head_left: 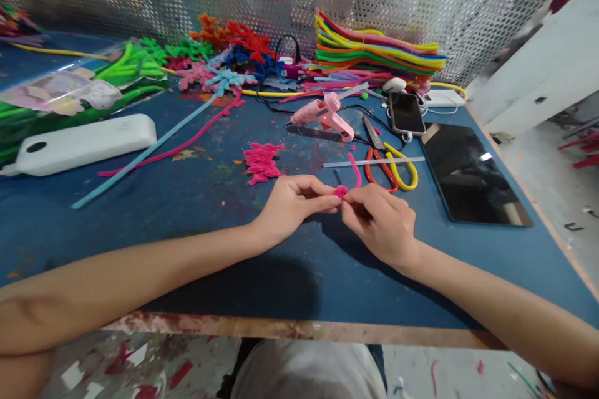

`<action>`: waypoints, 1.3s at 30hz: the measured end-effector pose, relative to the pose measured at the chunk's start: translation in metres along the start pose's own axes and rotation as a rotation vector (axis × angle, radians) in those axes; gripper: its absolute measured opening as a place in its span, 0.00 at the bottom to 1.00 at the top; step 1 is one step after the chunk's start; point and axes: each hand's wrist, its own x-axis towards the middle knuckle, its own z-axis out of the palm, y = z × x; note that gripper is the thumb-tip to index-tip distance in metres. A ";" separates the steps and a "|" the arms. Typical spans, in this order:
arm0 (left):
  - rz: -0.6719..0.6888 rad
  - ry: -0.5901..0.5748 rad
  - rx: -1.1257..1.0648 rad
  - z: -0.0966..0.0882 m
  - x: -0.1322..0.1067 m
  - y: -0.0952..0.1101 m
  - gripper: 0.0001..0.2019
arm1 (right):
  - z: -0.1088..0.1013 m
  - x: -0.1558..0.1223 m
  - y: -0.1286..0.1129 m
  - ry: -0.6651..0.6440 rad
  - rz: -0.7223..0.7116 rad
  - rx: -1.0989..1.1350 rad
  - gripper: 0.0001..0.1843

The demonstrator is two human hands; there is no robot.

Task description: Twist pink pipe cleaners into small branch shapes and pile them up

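Above the front part of the blue table, my left hand (pixel 299 202) and my right hand (pixel 381 221) meet fingertip to fingertip. Both pinch a magenta pipe cleaner (pixel 355 168), bunched into a small coil between the fingers, with one free end curving up and away. Fingers partly cover the coil. Just beyond my left hand lies a heap of short bent magenta pipe cleaner pieces (pixel 262 163). Past my right hand are scissors (pixel 374 134) with red handles, a yellow-handled tool (pixel 401 165) and a clear glue stick (pixel 374 163).
A pink glue gun (pixel 325 115) with a cable lies behind the hands. On the right are a black tablet (pixel 472 174) and a phone (pixel 407 113). Pipe cleaner bundles (pixel 379 50) and fuzzy flower shapes (pixel 229 78) line the back. A white device (pixel 87 143) sits left.
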 end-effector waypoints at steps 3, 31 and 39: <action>0.030 0.004 -0.036 0.000 0.001 -0.003 0.09 | 0.001 0.000 0.004 0.013 -0.061 -0.016 0.04; 0.017 -0.092 -0.062 0.000 0.006 -0.001 0.06 | -0.006 0.011 0.020 -0.583 0.922 1.102 0.11; -0.006 -0.058 -0.171 -0.001 0.009 -0.001 0.07 | -0.001 0.011 0.020 -0.320 0.723 0.827 0.17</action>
